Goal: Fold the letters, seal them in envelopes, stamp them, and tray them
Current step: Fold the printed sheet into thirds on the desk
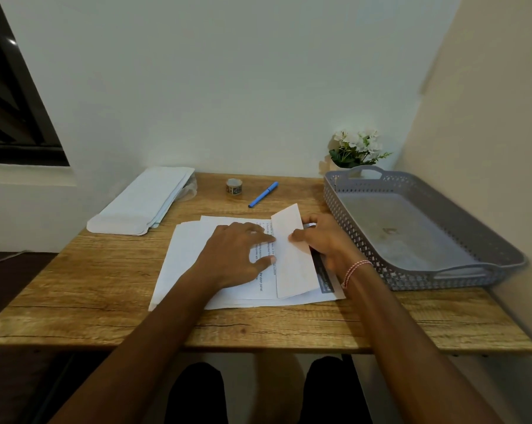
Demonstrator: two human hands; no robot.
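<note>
Folding step, ctr frame: left grip (237, 255) flat, pressing letter (292, 264); right grip (329, 246) pinching its flap. Next: likely creasing w/ firm press.

Head-worn view, forward-down, near desk (75, 286)

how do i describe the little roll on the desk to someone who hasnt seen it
On the wooden table, look along the far edge, between the envelope stack on the left and the grey tray on the right. The roll stands just left of the blue pen, the only small round thing there, with a dark printed band.
</note>
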